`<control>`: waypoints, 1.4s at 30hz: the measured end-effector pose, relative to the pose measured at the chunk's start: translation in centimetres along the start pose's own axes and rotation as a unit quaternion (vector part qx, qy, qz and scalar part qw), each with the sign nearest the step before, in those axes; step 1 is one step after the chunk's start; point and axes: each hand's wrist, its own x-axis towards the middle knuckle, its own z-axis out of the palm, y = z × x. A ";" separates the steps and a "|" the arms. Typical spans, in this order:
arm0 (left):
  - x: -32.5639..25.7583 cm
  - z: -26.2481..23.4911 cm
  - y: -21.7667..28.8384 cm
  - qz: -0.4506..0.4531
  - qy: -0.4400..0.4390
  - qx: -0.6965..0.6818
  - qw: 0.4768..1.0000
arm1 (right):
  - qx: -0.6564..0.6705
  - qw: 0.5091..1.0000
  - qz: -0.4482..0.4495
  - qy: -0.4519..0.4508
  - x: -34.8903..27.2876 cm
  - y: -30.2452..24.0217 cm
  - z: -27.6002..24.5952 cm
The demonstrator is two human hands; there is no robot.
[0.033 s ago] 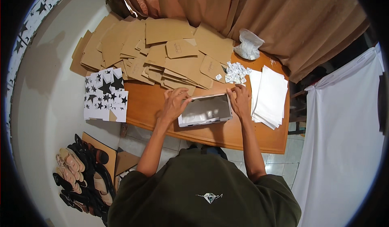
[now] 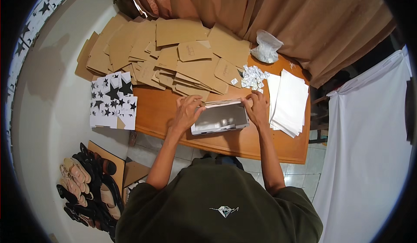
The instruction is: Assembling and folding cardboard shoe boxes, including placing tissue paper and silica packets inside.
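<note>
In front of me on the wooden table stands an open cardboard box (image 2: 217,126), white outside and pale grey inside. My left hand (image 2: 188,112) grips the far left corner of its rim, fingers bent over the edge. At the far right corner my right hand (image 2: 257,107) pinches the same far edge between thumb and fingers. The far wall's brown folded edge shows between the two hands. Just beyond my right hand lies a heap of small white sachets (image 2: 253,79), and right of it a stack of white paper sheets (image 2: 288,104).
Flat brown cardboard pieces (image 2: 182,32) cover the back of the table. Star-printed white card (image 2: 114,99) lies at its left end. A clear plastic bag (image 2: 266,48) sits at the back right, below brown curtains (image 2: 312,21). Several shoes (image 2: 89,182) stand lower left.
The box's far edge has shifted slightly, showing more of its brown fold between my hands. Both hands stay at the same corners.
</note>
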 end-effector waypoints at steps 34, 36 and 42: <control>-8.1 10.2 0.5 0.003 -0.073 0.012 0.997 | -0.095 0.985 -0.141 0.035 -9.2 1.7 4.6; -8.1 10.6 0.6 0.004 -0.079 0.012 0.997 | -0.077 0.992 -0.096 0.004 -9.6 4.1 5.7; -8.8 11.6 -0.1 0.004 -0.092 0.045 0.995 | -0.152 0.980 -0.122 -0.033 -10.0 3.6 5.7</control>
